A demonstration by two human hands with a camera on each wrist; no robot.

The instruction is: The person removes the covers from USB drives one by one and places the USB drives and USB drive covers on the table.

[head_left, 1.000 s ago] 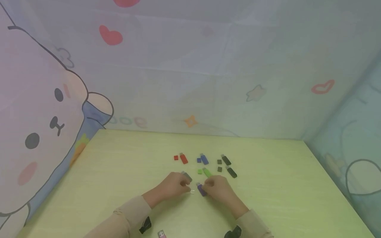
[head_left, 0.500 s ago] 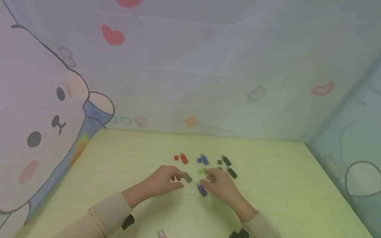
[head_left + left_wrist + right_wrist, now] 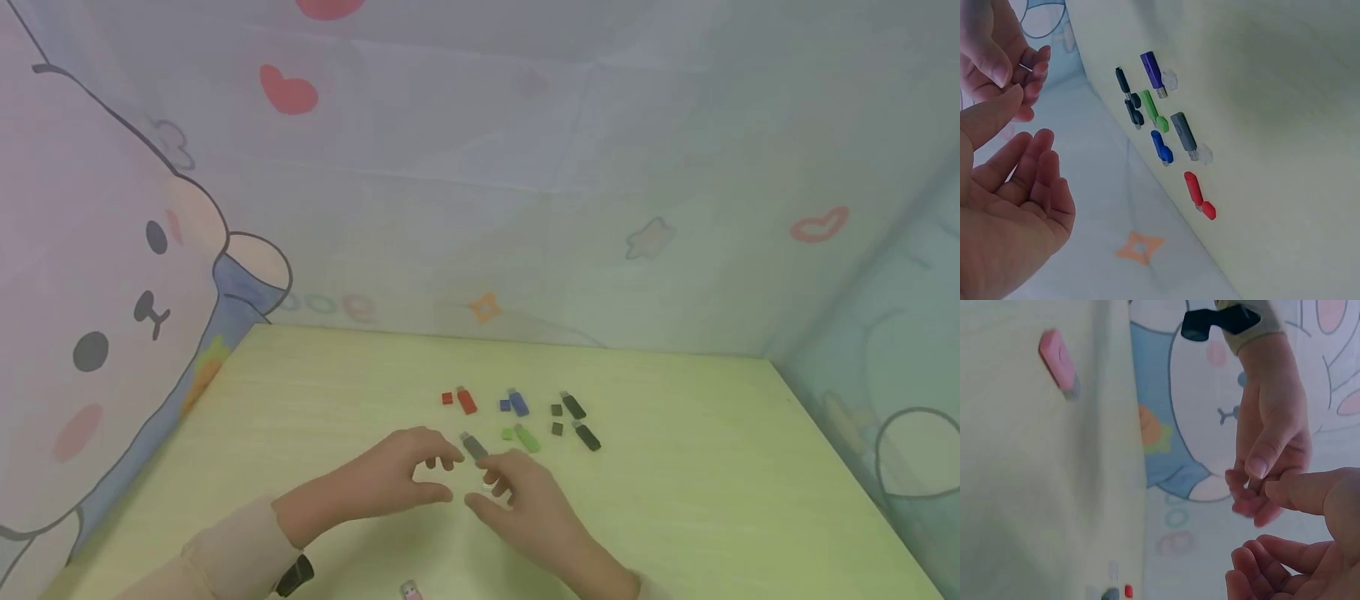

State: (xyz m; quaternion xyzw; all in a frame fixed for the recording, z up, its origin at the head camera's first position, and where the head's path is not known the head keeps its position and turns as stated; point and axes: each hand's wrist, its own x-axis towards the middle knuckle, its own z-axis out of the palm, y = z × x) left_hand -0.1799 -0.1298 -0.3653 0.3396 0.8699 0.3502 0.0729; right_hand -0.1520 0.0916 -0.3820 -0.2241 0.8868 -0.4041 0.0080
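My left hand [image 3: 378,477] hovers over the table with fingers loosely bent and nothing in them. Facing it, my right hand [image 3: 528,512] is raised too, fingers relaxed and holding nothing. Just beyond them lies a grey USB flash drive [image 3: 474,447], with a clear cap [image 3: 1205,154] near its plug end in the left wrist view. A purple USB flash drive [image 3: 1152,70] with another clear cap [image 3: 1170,80] lies on the table; my right hand hides that drive in the head view. Close to the near edge lies a pink USB flash drive [image 3: 410,590].
Farther back on the yellow-green table [image 3: 337,375] are red [image 3: 467,401], blue [image 3: 518,402] and green [image 3: 527,438] USB flash drives, plus two black ones [image 3: 573,406], each with its matching square cap alongside. A printed cloth backdrop [image 3: 450,167] rises behind the table.
My left hand has drawn back left from the clear cap. My right hand has let go of the purple drive, risen and come nearer the body. The drives stay laid out in rows.
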